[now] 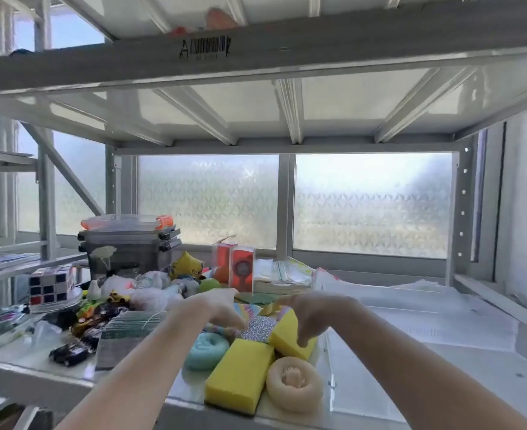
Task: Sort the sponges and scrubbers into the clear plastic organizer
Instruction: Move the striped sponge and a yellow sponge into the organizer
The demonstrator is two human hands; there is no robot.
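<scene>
A pile of sponges and scrubbers lies at the shelf's front edge. It holds a flat yellow sponge (239,375), a blue round scrubber (206,349), a beige round scrubber (293,387) and a silver glitter sponge (259,328). A second yellow sponge (287,333) is tilted up, with my right hand (313,315) curled over its top and the thumb on its face. My left hand (222,305) points its fingers down at the left edge of the silver sponge; what it touches is hidden. The clear plastic organizer (411,339) lies right of the pile.
Stacked grey lidded boxes (128,246), a puzzle cube (51,283), orange cartons (240,268) and plastic bags crowd the back left. A grey cloth (122,336) and dark wrapped items lie left of the pile. A shelf board (256,51) hangs low overhead.
</scene>
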